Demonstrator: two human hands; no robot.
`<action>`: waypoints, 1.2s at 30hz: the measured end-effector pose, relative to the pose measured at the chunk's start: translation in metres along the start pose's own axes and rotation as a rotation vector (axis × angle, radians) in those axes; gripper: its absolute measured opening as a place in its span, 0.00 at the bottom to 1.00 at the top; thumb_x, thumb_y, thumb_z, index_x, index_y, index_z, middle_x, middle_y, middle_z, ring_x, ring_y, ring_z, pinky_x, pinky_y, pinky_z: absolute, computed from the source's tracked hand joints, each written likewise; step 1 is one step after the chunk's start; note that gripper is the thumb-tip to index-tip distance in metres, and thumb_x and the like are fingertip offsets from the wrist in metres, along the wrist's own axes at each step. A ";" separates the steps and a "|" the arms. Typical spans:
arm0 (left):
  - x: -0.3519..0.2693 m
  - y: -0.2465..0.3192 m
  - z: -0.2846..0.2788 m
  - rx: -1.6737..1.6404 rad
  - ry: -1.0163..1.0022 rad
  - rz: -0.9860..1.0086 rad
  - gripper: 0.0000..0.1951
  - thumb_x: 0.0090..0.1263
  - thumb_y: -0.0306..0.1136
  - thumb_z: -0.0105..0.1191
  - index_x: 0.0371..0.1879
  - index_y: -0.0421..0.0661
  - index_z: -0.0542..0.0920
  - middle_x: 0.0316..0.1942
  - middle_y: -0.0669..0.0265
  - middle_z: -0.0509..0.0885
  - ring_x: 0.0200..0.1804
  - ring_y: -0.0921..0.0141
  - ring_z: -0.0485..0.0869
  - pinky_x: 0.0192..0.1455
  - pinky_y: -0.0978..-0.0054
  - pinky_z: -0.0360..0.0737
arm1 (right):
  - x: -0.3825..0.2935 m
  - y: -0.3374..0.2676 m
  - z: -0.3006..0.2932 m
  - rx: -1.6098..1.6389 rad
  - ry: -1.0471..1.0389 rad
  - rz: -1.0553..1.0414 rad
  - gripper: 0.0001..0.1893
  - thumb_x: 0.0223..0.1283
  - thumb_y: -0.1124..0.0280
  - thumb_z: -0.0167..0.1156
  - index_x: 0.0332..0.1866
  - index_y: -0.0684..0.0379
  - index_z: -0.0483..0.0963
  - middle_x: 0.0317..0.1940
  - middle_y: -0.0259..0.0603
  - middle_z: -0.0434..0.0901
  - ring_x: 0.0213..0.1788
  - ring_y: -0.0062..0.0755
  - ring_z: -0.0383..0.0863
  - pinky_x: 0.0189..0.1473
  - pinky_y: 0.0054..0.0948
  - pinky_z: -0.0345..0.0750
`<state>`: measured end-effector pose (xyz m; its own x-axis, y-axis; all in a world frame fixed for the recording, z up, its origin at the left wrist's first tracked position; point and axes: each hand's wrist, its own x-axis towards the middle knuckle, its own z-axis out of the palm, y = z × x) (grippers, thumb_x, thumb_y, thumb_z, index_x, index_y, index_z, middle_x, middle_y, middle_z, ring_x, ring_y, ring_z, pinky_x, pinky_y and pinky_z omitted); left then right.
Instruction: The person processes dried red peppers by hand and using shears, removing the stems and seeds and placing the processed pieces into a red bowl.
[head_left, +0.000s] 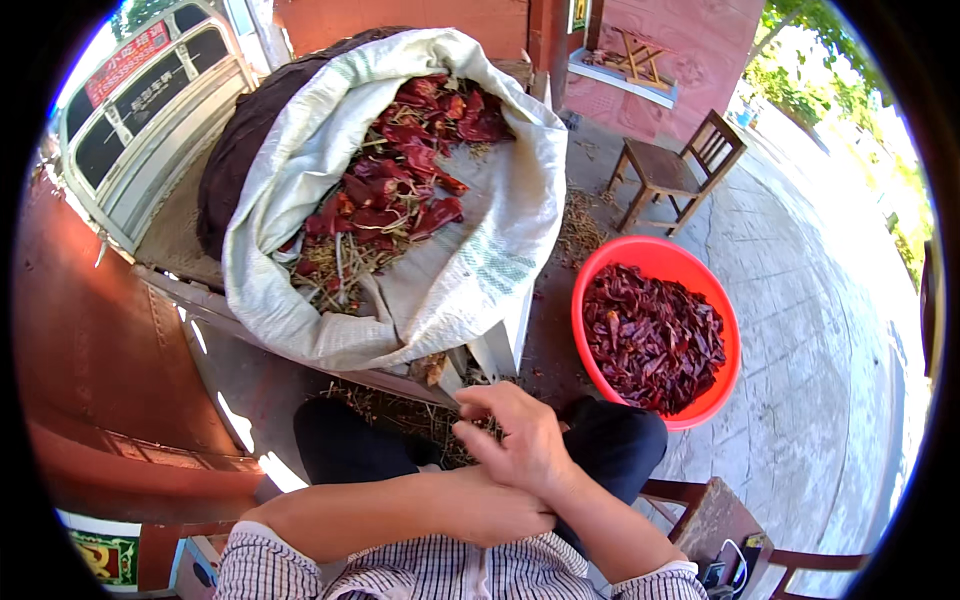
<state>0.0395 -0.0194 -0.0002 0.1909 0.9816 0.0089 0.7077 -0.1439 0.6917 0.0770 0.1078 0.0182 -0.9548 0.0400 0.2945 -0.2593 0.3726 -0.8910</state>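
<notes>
My forearms cross low in front of my striped shirt (465, 570). My right hand (521, 435) is uppermost, its thumb and forefinger apart with nothing visible between them. Under the right wrist lies my left hand (506, 514), touching it; its fingers curl in and their tips are hidden. Beyond my knees is a white woven sack (480, 292) with its mouth rolled open. Dried red chillies (390, 180) and straw-like stems (337, 270) lie inside it. To my right, a red plastic basin (731, 330) holds many dark red dried chillies (652, 337).
The sack rests on a cart bed (180, 210) with a metal rail frame (161, 97) at its left. A small wooden chair (667, 176) stands beyond the basin. Stem litter (581, 225) covers some floor. By my right elbow is a wooden seat (716, 517) with a white cable.
</notes>
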 end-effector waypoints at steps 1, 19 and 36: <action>-0.011 -0.008 0.022 -0.033 0.189 0.098 0.14 0.74 0.33 0.52 0.50 0.38 0.84 0.55 0.48 0.85 0.61 0.61 0.84 0.64 0.62 0.80 | -0.001 -0.007 0.003 -0.006 0.003 -0.093 0.15 0.62 0.73 0.70 0.54 0.60 0.83 0.42 0.45 0.87 0.44 0.41 0.90 0.48 0.35 0.85; -0.006 0.036 -0.126 0.303 0.196 -0.181 0.08 0.70 0.36 0.58 0.41 0.47 0.85 0.40 0.57 0.86 0.47 0.56 0.87 0.45 0.52 0.81 | -0.037 0.109 -0.042 0.003 0.044 0.416 0.15 0.65 0.71 0.69 0.54 0.66 0.81 0.36 0.40 0.86 0.36 0.31 0.88 0.41 0.31 0.84; -0.133 -0.125 -0.206 0.575 0.852 -0.803 0.11 0.68 0.33 0.61 0.45 0.45 0.89 0.42 0.55 0.91 0.47 0.55 0.89 0.53 0.58 0.84 | -0.105 0.146 -0.062 0.307 0.205 0.585 0.13 0.78 0.68 0.61 0.51 0.70 0.80 0.32 0.38 0.86 0.31 0.23 0.86 0.39 0.23 0.84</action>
<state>-0.2142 -0.1061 0.0612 -0.7569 0.5584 0.3395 0.6507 0.6916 0.3134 0.1487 0.2151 -0.1219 -0.9113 0.3400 -0.2323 0.2321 -0.0420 -0.9718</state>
